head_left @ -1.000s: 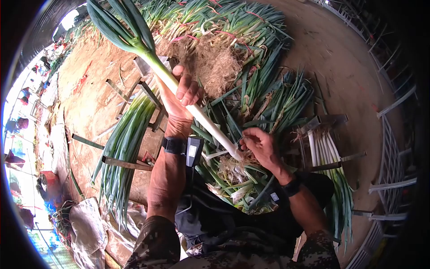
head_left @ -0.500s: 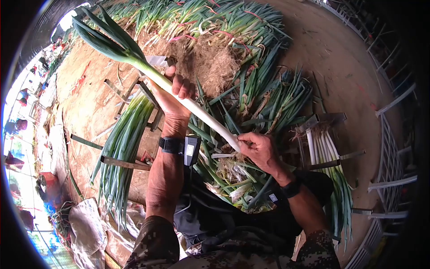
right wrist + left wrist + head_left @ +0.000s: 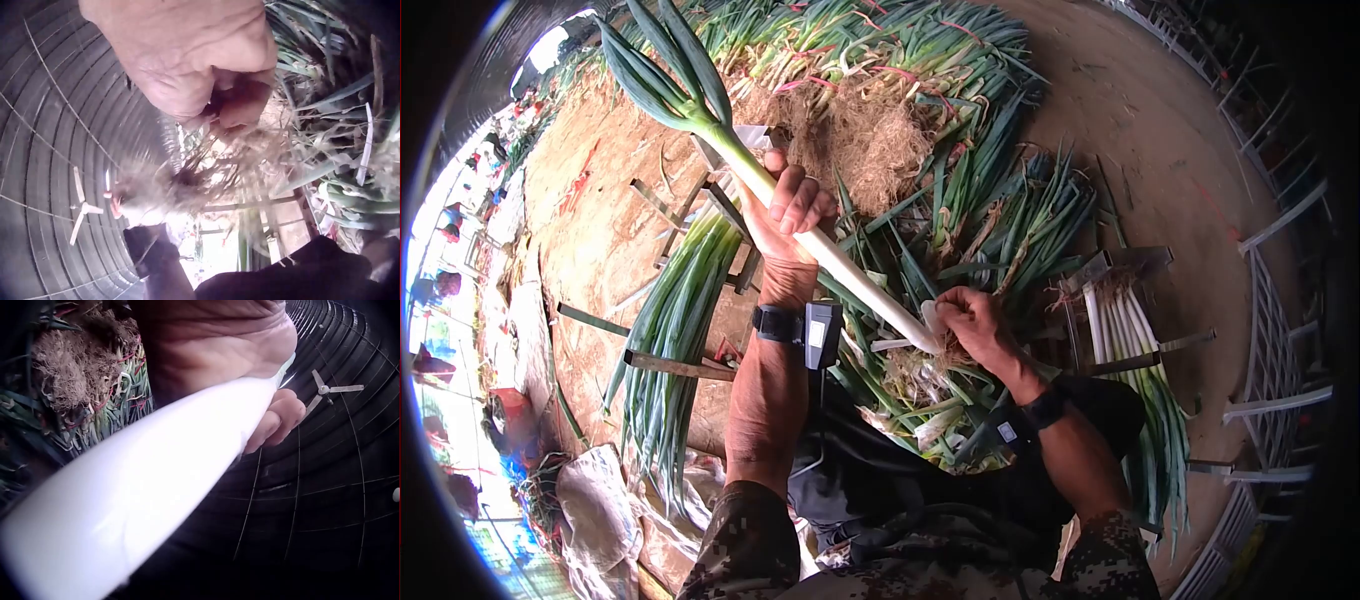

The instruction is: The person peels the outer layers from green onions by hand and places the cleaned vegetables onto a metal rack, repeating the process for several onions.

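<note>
My left hand (image 3: 788, 210) grips a long green onion (image 3: 865, 283) around its pale shaft, in the head view. Its green leaves point up and left, and its root end slants down toward my right hand (image 3: 980, 328). Between the thumb and fingers of that hand is a thin, pale piece of skin (image 3: 932, 316), right beside the root end. In the left wrist view the white shaft (image 3: 144, 481) runs large across the picture, up to the curled fingers. Blurred, stringy roots (image 3: 212, 165) hang just below my right fingers in the right wrist view.
Loose onions and peelings (image 3: 930, 390) lie between the knees. Metal racks at left (image 3: 680, 365) and right (image 3: 1115, 268) hold bundles of onions (image 3: 685, 330). A large heap of onions (image 3: 960, 50) with matted roots (image 3: 870, 145) lies ahead on the earth floor.
The onion first swung flatter as my right fingers pinched its root end, then tilted steeper again. Now my right fingers have drawn slightly aside, with the pale skin in them.
</note>
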